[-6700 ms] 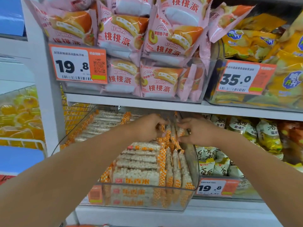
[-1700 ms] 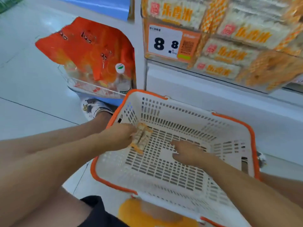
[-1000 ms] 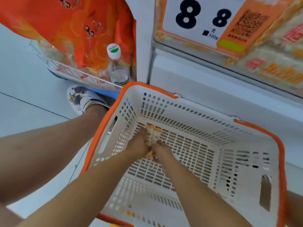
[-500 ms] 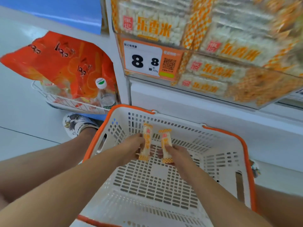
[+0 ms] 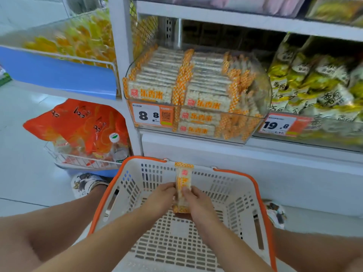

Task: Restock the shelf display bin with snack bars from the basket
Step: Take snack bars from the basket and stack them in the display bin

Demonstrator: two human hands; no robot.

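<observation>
— Snack bars (image 5: pixel 183 185), where?

— Between both hands, upright, above the floor of the basket (image 5: pixel 261 193), close to its far wall. Left hand (image 5: pixel 161 197) pinching from one side, right hand (image 5: pixel 198 201) from the other. Both grips narrow, closed on the wrapper. One bar or two pressed together: cannot tell.

— Why with two hands?

— Probably to keep the wrappers flat and aligned, ready to slide in edge-first. Thin slippery film, easier to control from both sides.

— And the display bin (image 5: pixel 264 99)?

— On the shelf (image 5: pixel 196 142) directly above the basket, behind the price tag (image 5: pixel 152 115) marked 8.8. Looks nearly full: flat stacks (image 5: pixel 157 83) on the left and middle, then an upright row (image 5: pixel 241 79) at the right. Standing on edge likely because of the narrow space remaining there.

— Anything more in the basket?

— Nothing else visible on the slotted floor. Seems the last load.

— Next?

— Lift up and forward over the clear front wall, then push down into the upright row. Possible trouble: bending the wrapper ends, or pushing the neighbours out of line.
</observation>
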